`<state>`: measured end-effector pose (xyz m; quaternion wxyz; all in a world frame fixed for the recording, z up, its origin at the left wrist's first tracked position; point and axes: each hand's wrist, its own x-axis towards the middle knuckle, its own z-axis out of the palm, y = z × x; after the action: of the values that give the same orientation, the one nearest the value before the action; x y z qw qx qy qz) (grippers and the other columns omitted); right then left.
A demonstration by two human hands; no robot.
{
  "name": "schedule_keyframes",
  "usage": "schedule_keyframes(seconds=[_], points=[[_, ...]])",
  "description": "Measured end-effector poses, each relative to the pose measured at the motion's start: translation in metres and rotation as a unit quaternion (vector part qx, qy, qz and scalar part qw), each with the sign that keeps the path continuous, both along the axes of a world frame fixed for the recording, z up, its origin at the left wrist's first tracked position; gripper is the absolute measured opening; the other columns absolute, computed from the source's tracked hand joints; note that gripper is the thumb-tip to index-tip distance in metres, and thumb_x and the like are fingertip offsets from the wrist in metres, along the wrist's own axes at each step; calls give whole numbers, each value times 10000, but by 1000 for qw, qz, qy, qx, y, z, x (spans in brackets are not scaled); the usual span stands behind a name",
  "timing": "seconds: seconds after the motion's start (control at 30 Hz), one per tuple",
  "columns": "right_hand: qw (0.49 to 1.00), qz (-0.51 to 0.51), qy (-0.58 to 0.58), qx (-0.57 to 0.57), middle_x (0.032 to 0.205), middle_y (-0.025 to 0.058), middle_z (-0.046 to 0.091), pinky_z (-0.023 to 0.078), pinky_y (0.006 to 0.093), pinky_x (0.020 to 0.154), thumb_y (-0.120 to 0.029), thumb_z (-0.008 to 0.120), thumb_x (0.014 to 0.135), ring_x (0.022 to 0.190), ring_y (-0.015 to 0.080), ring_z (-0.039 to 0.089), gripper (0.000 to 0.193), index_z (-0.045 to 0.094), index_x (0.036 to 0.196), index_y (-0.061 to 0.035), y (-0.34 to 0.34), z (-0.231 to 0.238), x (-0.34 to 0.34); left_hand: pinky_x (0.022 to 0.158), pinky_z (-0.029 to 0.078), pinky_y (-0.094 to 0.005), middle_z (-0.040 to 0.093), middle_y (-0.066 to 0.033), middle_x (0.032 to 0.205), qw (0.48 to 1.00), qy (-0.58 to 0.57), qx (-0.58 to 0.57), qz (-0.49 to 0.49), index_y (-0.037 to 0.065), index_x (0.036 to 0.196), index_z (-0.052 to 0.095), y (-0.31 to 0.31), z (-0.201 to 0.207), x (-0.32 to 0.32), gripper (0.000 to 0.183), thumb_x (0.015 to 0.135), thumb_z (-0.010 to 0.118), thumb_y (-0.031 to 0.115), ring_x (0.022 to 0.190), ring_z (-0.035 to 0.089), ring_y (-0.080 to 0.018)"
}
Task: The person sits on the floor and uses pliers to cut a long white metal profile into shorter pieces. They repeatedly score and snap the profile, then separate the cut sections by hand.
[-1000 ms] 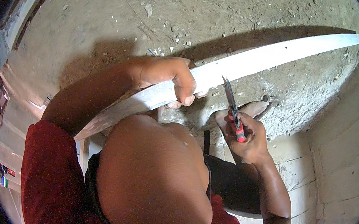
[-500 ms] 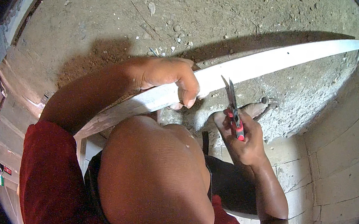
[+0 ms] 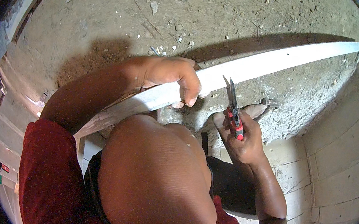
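A long white strip (image 3: 255, 67) runs from the lower left up to the far right, just above the dirt floor. My left hand (image 3: 170, 73) is wrapped around it near the middle, fingers curled over its near edge. In my right hand (image 3: 249, 140) is a pair of red-handled snips (image 3: 233, 102), held by the handles. Their slim dark jaws point up toward the strip's near edge, with the tips a little apart. Whether the tips touch the strip, I cannot tell. The palm side of my right hand is hidden.
A dusty foot (image 3: 257, 109) rests beyond my right hand. Dirt floor (image 3: 226, 11) with small stones and debris lies on the far side. A pale block wall (image 3: 337, 165) stands at the right, and a ledge (image 3: 32, 2) borders the floor at far left.
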<state>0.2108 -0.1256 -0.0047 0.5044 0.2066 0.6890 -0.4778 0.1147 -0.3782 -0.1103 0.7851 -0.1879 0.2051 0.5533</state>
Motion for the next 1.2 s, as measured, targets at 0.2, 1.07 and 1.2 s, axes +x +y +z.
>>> schedule_keyframes(seconds=[0.2,1.07,1.2], points=[[999,9,-23,21,931,144,622,497,317,821,3,582,689,856,204,605,493,584,1182,24,-1,3,1,468,411,-307,620,-88,611,1000,-10,-1,11,21,662,664,0,-1,3,139,628,700,151,479,552,-169],[994,12,-41,101,758,26,542,430,272,658,-40,637,817,712,108,471,113,552,890,-26,-14,1,16,714,510,-351,682,-193,849,937,306,-84,-144,-74,957,652,3,30,-14,451,597,732,186,767,656,-259],[992,30,-23,120,731,25,518,418,263,629,-2,615,817,676,105,445,100,547,887,-23,-22,11,17,787,521,-355,694,-266,908,915,363,-103,-143,-90,985,665,3,40,-11,500,592,746,209,858,692,-330]])
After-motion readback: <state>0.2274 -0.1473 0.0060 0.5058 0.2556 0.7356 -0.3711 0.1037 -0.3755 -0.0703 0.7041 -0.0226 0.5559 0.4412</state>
